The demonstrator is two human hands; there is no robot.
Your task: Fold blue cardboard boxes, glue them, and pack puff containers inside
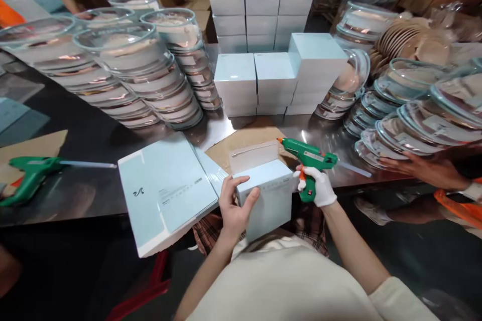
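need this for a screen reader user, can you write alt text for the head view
A person's left hand holds a pale blue box with its flap open, while the gloved right hand grips a green glue gun beside it, above a steel table crowded with stacked clear containers.

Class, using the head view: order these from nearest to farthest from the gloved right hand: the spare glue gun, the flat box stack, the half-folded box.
1. Half-folded box, just left of the right hand.
2. Flat box stack, farther left.
3. Spare glue gun, far left edge.
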